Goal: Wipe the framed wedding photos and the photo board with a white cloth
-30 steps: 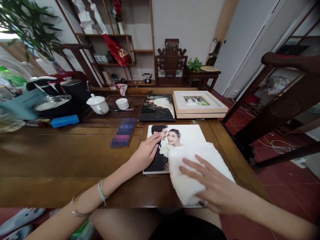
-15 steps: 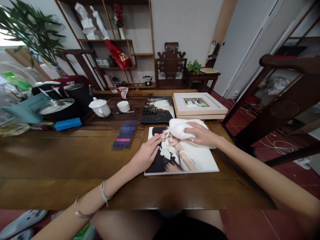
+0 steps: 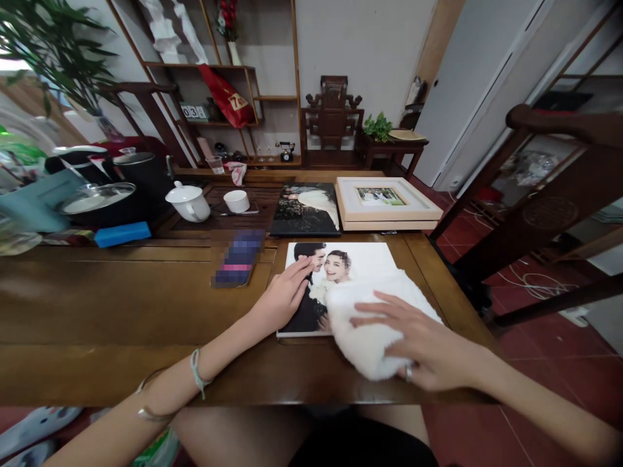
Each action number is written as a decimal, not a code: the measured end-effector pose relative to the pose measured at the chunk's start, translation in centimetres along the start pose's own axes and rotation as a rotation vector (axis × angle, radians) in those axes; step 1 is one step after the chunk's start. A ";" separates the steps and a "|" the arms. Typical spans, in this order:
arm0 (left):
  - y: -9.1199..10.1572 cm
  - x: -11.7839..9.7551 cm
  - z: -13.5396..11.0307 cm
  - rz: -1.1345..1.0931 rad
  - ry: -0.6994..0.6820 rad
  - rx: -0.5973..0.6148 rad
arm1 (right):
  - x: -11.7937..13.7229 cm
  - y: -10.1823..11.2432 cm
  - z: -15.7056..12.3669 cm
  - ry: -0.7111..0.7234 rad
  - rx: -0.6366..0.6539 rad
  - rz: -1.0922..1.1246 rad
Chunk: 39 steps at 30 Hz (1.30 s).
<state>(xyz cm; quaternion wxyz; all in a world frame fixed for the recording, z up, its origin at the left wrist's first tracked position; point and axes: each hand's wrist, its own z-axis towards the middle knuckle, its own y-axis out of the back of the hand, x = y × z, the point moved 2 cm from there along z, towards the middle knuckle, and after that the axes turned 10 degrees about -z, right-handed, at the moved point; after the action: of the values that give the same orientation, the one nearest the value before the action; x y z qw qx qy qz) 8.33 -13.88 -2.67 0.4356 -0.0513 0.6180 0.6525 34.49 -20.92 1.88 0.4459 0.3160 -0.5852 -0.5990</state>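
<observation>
A large wedding photo print [image 3: 360, 263] lies flat on the wooden table [image 3: 121, 305]. My left hand [image 3: 282, 298] rests flat on the print's left edge, fingers stretched out. My right hand [image 3: 413, 344] presses a fluffy white cloth [image 3: 365, 324] onto the near right part of the print, fingers spread over the cloth. The cloth covers the print's lower right corner.
Behind the print lie a dark photo print [image 3: 306, 209] and a light wooden picture frame [image 3: 387, 202]. A phone [image 3: 238, 258] sits left of the print. A white teapot [image 3: 189, 202], a cup [image 3: 237, 201], pots and a blue sponge [image 3: 122, 233] stand at the far left. A dark wooden chair [image 3: 549, 207] is at the right.
My right hand has pulled the white cloth from the print's far edge back to its near right corner. My left hand has stayed on the left edge.
</observation>
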 end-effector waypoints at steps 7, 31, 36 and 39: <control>0.0 0.1 0.0 -0.006 -0.008 0.012 | -1.7 0.0 1.4 0.071 -0.012 0.011; 0.2 0.0 0.0 0.000 -0.003 0.028 | 2.1 -0.4 5.6 -0.092 0.091 -0.132; 0.2 0.0 0.0 0.005 -0.008 0.012 | -4.6 0.6 8.0 -0.327 0.032 -0.283; 0.1 0.1 0.0 0.003 -0.014 0.003 | -5.1 0.5 9.0 -0.358 0.062 -0.386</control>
<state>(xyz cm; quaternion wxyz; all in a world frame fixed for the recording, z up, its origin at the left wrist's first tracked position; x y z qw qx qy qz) 8.22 -13.85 -2.69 0.4392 -0.0451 0.6159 0.6525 28.53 -12.50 2.66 0.2030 0.3242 -0.6019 -0.7011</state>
